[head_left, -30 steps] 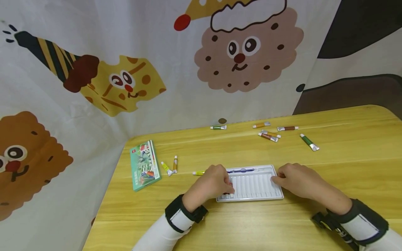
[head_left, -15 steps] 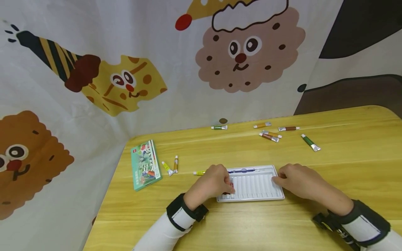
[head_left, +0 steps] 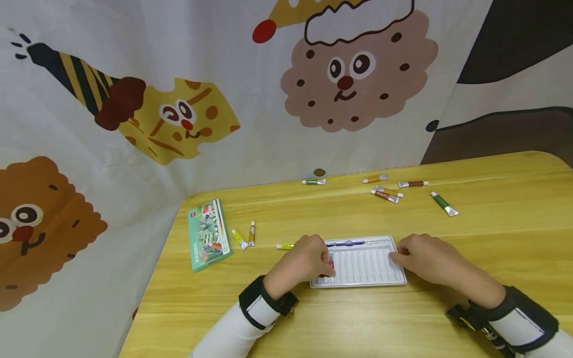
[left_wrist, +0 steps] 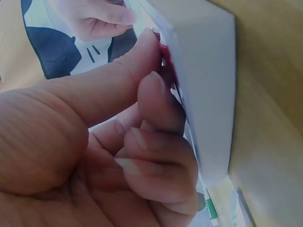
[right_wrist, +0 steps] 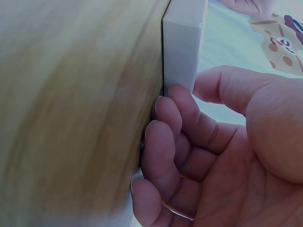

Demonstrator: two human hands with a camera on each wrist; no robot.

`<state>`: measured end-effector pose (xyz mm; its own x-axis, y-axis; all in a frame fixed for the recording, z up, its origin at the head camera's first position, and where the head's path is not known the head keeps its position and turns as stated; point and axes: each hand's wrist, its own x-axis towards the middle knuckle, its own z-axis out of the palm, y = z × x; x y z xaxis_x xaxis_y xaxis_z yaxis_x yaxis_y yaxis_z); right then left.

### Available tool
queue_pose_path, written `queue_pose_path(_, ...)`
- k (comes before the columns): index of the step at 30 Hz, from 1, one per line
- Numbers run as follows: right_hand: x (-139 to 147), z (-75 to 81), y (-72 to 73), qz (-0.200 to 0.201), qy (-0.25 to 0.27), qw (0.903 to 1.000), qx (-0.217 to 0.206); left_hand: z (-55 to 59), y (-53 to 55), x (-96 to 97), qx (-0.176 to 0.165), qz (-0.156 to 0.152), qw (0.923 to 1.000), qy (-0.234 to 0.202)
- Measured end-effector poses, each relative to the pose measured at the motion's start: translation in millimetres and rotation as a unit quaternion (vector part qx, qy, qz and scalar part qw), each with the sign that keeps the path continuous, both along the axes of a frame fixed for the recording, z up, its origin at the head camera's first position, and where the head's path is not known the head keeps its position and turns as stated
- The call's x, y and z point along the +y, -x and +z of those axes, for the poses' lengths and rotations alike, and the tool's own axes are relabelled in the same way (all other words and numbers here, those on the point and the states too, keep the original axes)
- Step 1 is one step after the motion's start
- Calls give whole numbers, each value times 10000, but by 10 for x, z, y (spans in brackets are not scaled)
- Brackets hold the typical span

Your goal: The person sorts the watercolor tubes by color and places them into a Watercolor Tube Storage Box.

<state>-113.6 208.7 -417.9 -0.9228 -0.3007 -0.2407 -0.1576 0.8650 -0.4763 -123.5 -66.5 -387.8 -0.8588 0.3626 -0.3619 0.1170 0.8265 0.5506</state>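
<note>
A white plastic paint tray [head_left: 362,286] with ridged slots lies on the table. At its left end my left hand [head_left: 304,258] pinches a small red paint tube [head_left: 331,262] between thumb and index finger, down in the slots. Only a sliver of the red tube [left_wrist: 169,61] shows in the left wrist view; the fingers hide most of it. My right hand [head_left: 425,256] grips the tray's right edge, thumb on top and fingertips against the outer wall [right_wrist: 182,56]. A thin blue paintbrush [head_left: 349,243] lies along the tray's back groove.
Just beyond my left hand lies a yellow tube [head_left: 285,246]. A green paint box [head_left: 209,236] stands flat at the left, beside a yellow tube [head_left: 240,239] and an ochre tube [head_left: 251,233]. Several brown, ochre and green tubes [head_left: 444,204] lie toward the back right, before a printed curtain [head_left: 250,149].
The head view has shifted slightly, moving everything a little to the right. Both hands keep the same hold on the red tube and the tray.
</note>
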Motion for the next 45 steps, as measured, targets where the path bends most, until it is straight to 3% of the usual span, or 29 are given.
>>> queue_pose_path(21, -2, -3, 18, -29, -20, 9999, -154, -2, -8, 0, 38, -8, 9999, 108)
queue_pose_path(27, 1, 1, 25, -27, -26, 9998, -212, 50, -2, -40, 39, -160, 9999, -52)
queue_pose_path(31, 1, -4, 24, -17, -14, 9998, -190, 196, 60, -195, 195, -32, 9994, -283)
queue_pose_path(38, -10, -9, 20, -6, -24, 9999, -124, 463, 219, -670, 711, 737, 9943, -284)
queue_pose_path(42, -6, -7, 15, 10, -13, 10000, -77, 490, 274, -845, 852, 957, 9917, -61)
queue_pose_path(45, 0, -6, 7, 46, 2, 10000, -1, 434, 306, -879, 800, 830, 9933, 103)
